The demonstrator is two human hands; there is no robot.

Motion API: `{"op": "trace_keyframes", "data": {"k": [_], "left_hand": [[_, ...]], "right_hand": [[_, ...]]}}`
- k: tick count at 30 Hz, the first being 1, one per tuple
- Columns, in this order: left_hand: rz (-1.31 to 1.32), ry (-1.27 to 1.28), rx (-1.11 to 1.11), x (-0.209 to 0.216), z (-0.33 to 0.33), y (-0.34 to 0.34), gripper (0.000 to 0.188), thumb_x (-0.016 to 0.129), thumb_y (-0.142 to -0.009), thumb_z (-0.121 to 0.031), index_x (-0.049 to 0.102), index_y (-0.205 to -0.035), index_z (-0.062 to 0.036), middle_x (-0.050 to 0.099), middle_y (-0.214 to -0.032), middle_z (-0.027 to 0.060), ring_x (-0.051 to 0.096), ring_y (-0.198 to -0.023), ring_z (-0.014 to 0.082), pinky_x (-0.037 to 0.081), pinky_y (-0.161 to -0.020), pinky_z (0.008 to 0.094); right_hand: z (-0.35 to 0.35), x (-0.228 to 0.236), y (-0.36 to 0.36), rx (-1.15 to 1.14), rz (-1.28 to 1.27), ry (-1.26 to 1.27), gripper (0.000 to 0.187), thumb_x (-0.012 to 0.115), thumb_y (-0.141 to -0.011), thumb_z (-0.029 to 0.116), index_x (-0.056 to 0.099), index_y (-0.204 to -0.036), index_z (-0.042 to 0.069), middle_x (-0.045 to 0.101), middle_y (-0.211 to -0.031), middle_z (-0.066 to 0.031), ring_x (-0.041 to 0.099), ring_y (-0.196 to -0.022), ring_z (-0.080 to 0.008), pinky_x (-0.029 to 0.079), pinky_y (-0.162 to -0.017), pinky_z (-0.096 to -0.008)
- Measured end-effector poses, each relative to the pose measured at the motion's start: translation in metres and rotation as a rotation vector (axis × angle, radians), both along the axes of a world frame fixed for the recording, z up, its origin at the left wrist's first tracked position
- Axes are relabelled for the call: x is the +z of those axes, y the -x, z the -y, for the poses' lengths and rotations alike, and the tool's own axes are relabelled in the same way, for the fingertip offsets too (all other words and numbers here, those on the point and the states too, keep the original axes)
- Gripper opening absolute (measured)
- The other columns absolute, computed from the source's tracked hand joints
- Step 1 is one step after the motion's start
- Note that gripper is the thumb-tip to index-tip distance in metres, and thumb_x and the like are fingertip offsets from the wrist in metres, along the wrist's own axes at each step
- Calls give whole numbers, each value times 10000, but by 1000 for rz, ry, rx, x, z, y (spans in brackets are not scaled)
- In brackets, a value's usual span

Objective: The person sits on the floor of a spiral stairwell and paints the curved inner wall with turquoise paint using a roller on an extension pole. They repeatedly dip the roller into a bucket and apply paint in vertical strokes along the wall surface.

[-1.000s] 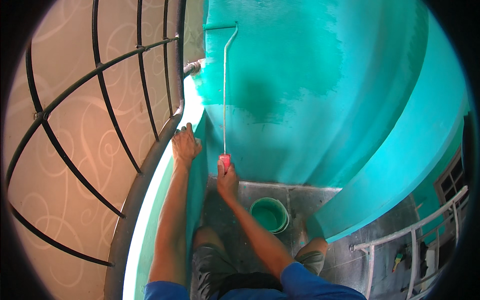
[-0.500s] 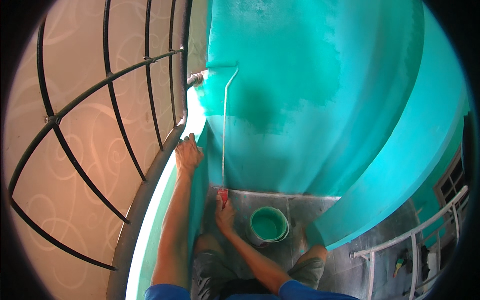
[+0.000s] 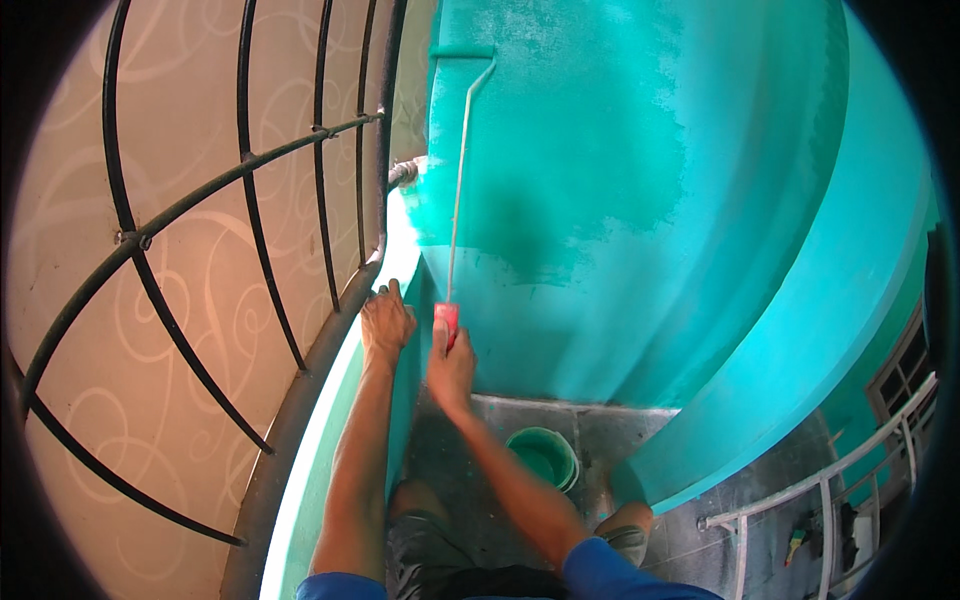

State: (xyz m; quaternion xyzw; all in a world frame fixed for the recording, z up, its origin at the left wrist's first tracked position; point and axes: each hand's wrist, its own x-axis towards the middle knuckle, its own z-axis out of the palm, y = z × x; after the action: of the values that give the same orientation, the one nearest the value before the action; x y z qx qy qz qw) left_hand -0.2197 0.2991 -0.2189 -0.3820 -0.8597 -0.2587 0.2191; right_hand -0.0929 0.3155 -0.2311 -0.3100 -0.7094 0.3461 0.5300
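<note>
My right hand (image 3: 452,372) is closed round the red handle of a paint roller (image 3: 461,150). Its long thin rod reaches up to the narrow roller sleeve (image 3: 461,51), which lies against the turquoise wall (image 3: 580,130) near its left edge. Darker, fresh-looking paint covers the upper wall, with a ragged border over a lighter lower part. My left hand (image 3: 388,322) grips the top edge of the low wall's ledge (image 3: 345,400), fingers bent over it beside the railing. On the floor below stands a bucket (image 3: 572,468) of green paint, partly hidden by my right forearm.
Black metal bars (image 3: 250,165) curve along the left, before a patterned beige surface (image 3: 190,330). A rounded turquoise wall edge (image 3: 780,370) sweeps down at the right. Beyond it stands a pale metal railing (image 3: 825,475), with a brush-like tool (image 3: 796,545) behind its bars.
My right hand has risen, pushing the roller higher up the wall. My left hand stays on the ledge. The view has shifted slightly, and my forearm now covers part of the bucket.
</note>
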Motion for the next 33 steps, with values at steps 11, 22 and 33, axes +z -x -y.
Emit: {"op": "trace_keyframes", "data": {"k": [11,22,33], "left_hand": [[-33,-4,27,-5,-1,5,299,599,-719,-152,488,-958,-9,607,-866,182,592,-850,335,425,-853,433],[-15,18,34,-3,3,4,345,624,-723,-175,471,-983,-9,593,-867,172,589,-851,324,454,-811,418],[-41,15,33,0,3,-1,306,594,-733,-140,473,-983,-10,604,-869,174,592,-867,314,444,-839,405]], "right_hand": [[-28,100,29,21,-136,-128,427,470,-922,375,507,-777,-25,582,-673,-206,586,-628,-379,448,-576,-456],[-69,130,16,123,-117,-11,442,465,-922,397,530,-806,-24,596,-721,-214,599,-681,-386,456,-620,-456],[-80,124,5,113,-65,-82,502,452,-919,452,515,-763,-21,549,-629,-165,579,-584,-299,442,-551,-417]]}}
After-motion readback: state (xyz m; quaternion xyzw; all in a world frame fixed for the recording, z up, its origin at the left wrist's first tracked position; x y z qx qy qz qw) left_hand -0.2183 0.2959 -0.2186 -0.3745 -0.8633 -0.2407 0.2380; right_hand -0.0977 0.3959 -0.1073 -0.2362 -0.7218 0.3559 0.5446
